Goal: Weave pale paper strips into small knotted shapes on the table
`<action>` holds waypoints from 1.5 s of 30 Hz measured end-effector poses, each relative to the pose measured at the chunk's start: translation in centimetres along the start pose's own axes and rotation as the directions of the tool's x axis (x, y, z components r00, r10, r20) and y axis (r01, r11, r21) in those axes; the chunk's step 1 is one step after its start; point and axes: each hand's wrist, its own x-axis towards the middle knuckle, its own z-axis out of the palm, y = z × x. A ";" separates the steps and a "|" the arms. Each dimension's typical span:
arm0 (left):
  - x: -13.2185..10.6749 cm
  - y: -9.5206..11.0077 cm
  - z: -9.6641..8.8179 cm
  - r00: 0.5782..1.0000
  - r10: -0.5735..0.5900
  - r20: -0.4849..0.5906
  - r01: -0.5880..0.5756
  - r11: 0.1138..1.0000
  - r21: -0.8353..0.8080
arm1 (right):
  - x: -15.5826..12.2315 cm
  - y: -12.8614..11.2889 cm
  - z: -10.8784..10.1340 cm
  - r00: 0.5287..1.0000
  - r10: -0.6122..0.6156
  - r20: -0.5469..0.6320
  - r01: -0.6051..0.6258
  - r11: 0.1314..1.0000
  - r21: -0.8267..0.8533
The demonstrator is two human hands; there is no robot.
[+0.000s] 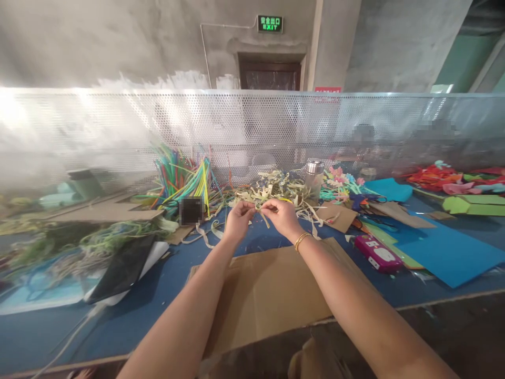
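Pale paper strip (263,216) pinched btw L hand (238,221) & R hand (283,216), both grips closed on it, over blue table (169,284). Looks mid-fold; needs fine fingertip control.

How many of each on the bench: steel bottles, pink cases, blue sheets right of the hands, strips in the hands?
Steel bottle: 1
Pink case: 1
Blue sheets: 2
Pale strip, pinched by left hand and right hand: 1
Total: 5
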 end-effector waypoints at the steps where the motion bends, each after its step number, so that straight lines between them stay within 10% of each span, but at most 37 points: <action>1: -0.1 0.1 0.0 1.000 -0.006 0.009 0.006 1.000 -0.002 | 0.0 0.0 0.1 1.000 -0.003 0.003 0.003 1.000 0.005; 19: -0.2 0.2 0.2 0.989 -0.058 0.137 0.079 0.985 -0.152 | -0.1 -0.2 0.2 0.995 0.056 -0.079 -0.054 0.998 0.022; 45: -0.5 0.9 1.1 0.989 -0.150 0.012 0.147 0.947 -0.286 | -0.1 -0.6 -0.2 0.989 -0.102 -0.110 0.085 0.985 -0.150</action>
